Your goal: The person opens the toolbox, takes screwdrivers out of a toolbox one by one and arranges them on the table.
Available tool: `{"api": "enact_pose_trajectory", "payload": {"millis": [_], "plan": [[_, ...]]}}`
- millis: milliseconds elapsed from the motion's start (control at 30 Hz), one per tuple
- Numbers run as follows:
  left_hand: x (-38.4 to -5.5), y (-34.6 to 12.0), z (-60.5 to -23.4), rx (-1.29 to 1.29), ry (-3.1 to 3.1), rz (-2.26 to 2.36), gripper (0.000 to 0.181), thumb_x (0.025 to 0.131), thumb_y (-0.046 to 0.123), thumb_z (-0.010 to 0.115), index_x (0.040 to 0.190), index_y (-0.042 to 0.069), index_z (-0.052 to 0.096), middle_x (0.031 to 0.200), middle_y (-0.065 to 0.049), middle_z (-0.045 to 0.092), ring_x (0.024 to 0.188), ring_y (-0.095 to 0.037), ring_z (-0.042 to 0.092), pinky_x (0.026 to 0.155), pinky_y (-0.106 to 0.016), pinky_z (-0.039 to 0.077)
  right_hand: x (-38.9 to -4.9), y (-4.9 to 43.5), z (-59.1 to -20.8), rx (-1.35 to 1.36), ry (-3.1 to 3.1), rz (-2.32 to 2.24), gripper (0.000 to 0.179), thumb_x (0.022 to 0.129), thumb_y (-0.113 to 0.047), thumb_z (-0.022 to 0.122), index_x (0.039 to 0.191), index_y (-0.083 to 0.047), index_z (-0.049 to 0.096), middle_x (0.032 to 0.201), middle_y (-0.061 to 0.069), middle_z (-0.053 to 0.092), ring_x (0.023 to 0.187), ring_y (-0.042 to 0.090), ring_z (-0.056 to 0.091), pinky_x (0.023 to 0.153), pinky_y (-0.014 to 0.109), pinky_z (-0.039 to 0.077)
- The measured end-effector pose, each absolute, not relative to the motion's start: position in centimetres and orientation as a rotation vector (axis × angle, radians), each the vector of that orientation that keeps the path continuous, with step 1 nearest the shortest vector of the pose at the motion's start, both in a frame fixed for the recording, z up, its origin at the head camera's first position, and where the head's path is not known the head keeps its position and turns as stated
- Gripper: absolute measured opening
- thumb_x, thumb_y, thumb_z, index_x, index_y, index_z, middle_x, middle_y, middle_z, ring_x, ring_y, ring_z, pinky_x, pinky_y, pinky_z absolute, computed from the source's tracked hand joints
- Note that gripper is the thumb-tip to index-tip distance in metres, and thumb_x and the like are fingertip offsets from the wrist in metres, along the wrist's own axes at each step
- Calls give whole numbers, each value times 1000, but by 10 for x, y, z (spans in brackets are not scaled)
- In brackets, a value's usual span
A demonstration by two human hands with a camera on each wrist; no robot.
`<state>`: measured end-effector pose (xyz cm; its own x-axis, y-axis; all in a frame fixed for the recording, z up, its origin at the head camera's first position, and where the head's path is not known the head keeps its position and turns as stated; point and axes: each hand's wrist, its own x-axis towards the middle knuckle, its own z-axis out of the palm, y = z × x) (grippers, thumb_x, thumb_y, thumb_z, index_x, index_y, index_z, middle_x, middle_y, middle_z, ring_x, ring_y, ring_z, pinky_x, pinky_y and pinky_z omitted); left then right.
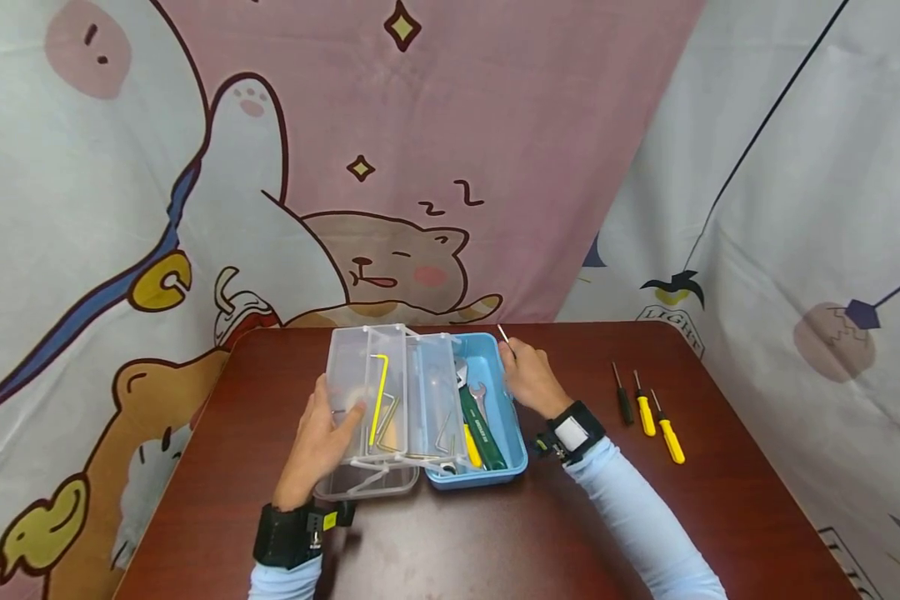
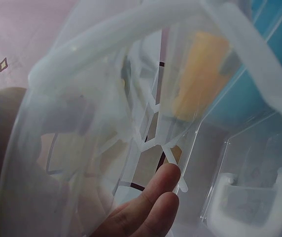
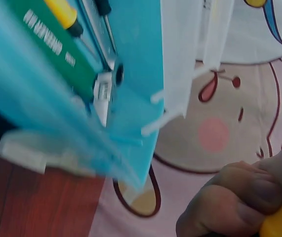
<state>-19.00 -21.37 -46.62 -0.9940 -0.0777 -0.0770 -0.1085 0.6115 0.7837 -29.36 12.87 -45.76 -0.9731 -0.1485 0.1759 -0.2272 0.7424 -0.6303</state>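
Observation:
A blue toolbox (image 1: 521, 454) stands open, its clear tiered trays (image 1: 431, 367) fanned out to the left. My left hand (image 1: 318, 442) holds the outer clear tray at its left side, the thumb over the edge. A yellow hex key (image 1: 379, 400) and several metal ones lie in the trays. In the blue base are a green-handled adjustable wrench (image 1: 482, 429), a small open-end wrench (image 1: 479, 396) and a yellow handle (image 1: 472, 447). Just right of the box, my right hand (image 1: 532, 377) grips a screwdriver (image 3: 281, 222) by its yellow handle; its thin shaft points up and away.
On the brown table (image 1: 570, 533), to the right, lie a dark-handled screwdriver (image 1: 624, 403) and two yellow-handled screwdrivers, one nearer (image 1: 672, 440), one between (image 1: 646, 414). A clear lid (image 1: 367, 482) sits below the trays. A printed cloth (image 1: 532, 167) hangs behind.

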Motion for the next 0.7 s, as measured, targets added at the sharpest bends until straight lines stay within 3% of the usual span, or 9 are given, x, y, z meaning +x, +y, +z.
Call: {"api": "enact_pose_trajectory", "payload": {"millis": [467,700], "plan": [[-189,-214,-464,-157,2791,1365,93,107,36,58,168,-1,0,165,-31,29,148,-48,39,120,-68,34,-278,220,-469,155,-2941,918,35,115,-22,40,86,-6,51,69,5,41,59,20,38,56,32,33],[-189,-214,-465,-162,2780,1361,91,108,35,57,168,0,-1,165,-30,30,145,-46,41,119,-67,36,-264,274,-481,-4,-2997,792,36,115,-24,36,89,-5,51,72,10,47,70,32,50,65,42,40]]}}
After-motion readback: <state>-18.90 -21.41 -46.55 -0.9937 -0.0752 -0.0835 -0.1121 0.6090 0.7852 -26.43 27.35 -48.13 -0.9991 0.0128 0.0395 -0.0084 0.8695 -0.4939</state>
